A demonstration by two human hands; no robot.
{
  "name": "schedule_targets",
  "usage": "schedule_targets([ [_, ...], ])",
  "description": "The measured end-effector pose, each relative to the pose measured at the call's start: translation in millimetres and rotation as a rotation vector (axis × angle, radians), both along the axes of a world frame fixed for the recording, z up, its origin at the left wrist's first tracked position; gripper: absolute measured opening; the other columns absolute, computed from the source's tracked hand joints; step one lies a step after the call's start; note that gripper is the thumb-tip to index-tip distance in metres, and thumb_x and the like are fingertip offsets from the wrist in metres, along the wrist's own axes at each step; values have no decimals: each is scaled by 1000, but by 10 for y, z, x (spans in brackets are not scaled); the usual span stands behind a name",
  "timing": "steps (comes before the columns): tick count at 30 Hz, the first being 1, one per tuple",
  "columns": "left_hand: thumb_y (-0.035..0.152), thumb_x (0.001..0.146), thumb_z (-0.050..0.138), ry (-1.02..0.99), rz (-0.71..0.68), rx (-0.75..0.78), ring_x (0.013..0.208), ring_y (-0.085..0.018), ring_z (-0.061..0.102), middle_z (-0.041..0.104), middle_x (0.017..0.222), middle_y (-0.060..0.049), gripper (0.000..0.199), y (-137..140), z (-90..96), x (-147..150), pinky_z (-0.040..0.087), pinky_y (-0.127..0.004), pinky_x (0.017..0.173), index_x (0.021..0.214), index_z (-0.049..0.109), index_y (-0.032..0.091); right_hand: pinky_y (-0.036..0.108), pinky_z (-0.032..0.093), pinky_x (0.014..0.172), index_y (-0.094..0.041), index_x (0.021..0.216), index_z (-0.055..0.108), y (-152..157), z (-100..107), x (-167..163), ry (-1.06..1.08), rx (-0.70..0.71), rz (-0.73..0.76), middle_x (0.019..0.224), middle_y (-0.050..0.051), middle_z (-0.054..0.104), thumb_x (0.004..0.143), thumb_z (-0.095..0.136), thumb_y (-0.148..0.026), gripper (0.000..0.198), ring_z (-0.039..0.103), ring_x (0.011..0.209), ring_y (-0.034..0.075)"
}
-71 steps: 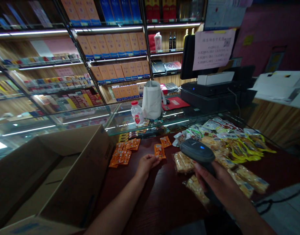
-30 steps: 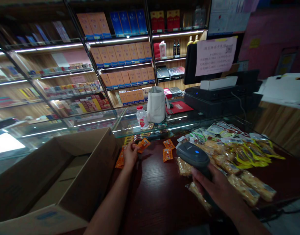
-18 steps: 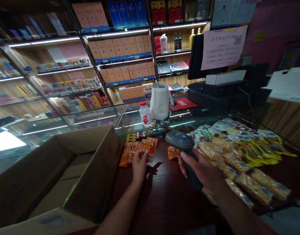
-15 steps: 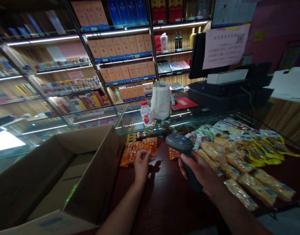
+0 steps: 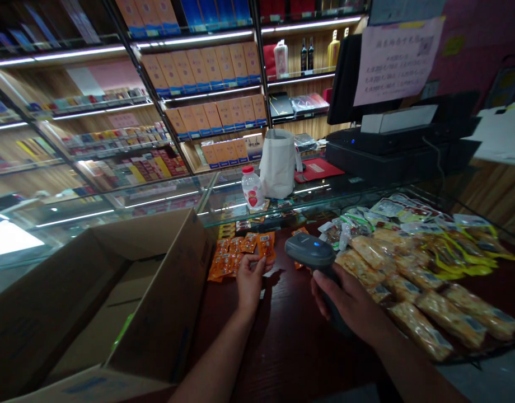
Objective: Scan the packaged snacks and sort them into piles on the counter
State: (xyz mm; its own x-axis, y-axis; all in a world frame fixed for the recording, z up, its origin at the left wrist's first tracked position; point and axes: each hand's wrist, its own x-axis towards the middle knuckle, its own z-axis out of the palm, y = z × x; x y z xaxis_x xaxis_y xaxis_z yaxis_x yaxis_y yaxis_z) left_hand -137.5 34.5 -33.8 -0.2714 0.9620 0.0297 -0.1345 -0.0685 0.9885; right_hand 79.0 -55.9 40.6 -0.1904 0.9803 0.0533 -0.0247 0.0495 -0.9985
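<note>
My left hand (image 5: 249, 280) pinches a small orange snack packet (image 5: 266, 245) between thumb and fingers, holding it upright above the dark table. Beside it, to the left, several more orange snack packets (image 5: 226, 258) lie in a cluster. My right hand (image 5: 345, 299) is wrapped round the handle of a dark grey barcode scanner (image 5: 311, 250), whose head points left toward the held packet; a small blue light glows on its top. Partly hidden behind the scanner head lies another orange packet (image 5: 299, 230).
An open cardboard box (image 5: 157, 302) stands at the left. Clear-wrapped pastry packs (image 5: 417, 330) and yellow-edged bags (image 5: 463, 246) cover the right side. Behind, a glass counter (image 5: 224, 196) carries a red-capped bottle (image 5: 252, 190), a white bag (image 5: 278, 168) and a monitor (image 5: 345, 84).
The view has shifted slightly. My left hand has moved a little right with the orange packet, nearer the scanner. My right hand keeps hold of the scanner.
</note>
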Motion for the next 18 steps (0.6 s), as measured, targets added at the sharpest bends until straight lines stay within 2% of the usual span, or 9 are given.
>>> schedule_targets([
  [9, 43, 76, 75, 122, 3, 41, 78, -25, 76, 75, 78, -3, 30, -2, 15, 3, 60, -37, 76, 83, 56, 21, 23, 42, 48, -22, 86, 52, -18, 12, -15, -6, 6, 32, 64, -7, 55, 98, 51, -61, 40, 51, 48, 10],
  [18, 47, 72, 79, 50, -5, 10, 81, -26, 77, 74, 76, -2, 40, 1, -19, 4, 60, -39, 79, 85, 50, 23, 24, 42, 49, -22, 87, 53, -44, 4, 18, -46, 37, -6, 63, -7, 56, 100, 49, -58, 38, 50, 48, 10],
])
